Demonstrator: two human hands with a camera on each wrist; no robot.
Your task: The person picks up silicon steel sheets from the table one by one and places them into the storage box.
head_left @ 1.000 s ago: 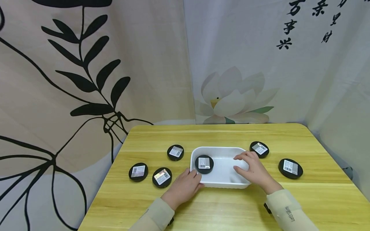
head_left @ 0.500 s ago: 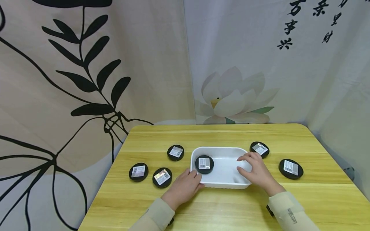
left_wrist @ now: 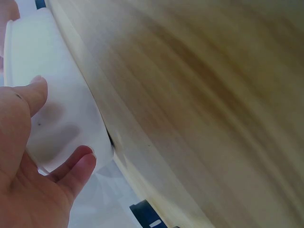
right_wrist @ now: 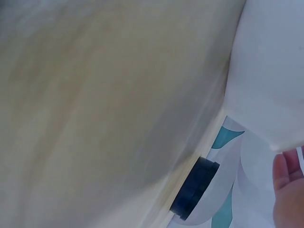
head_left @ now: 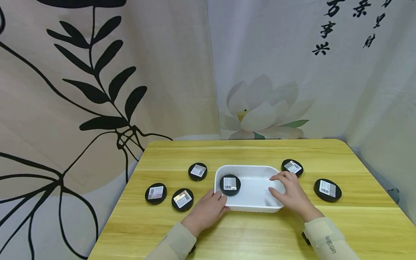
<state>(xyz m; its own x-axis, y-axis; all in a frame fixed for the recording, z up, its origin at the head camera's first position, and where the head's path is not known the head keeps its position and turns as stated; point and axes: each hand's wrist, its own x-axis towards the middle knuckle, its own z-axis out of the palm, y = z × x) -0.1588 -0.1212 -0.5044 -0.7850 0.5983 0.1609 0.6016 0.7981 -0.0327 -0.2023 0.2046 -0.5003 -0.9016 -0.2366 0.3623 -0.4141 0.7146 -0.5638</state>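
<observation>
Head view: shift hazard

Left hand (head_left: pixel 208 211) grips the white tray (head_left: pixel 253 208) on the table (head_left: pixel 260 238), near-left corner. Right hand (head_left: pixel 291 194) at right rim: thumb and forefinger apart, contact unclear. Uneven pull could skew the tray, sliding the black disc (head_left: pixel 230 185) in its left half.

There are six black discs (head_left: pixel 327 190) (one label (head_left: pixel 155 192) apiece), one tray (head_left: pixel 254 187), one table (head_left: pixel 263 234).

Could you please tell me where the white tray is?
In the head view, the white tray sits centrally on the table between the left hand and right hand.
</observation>
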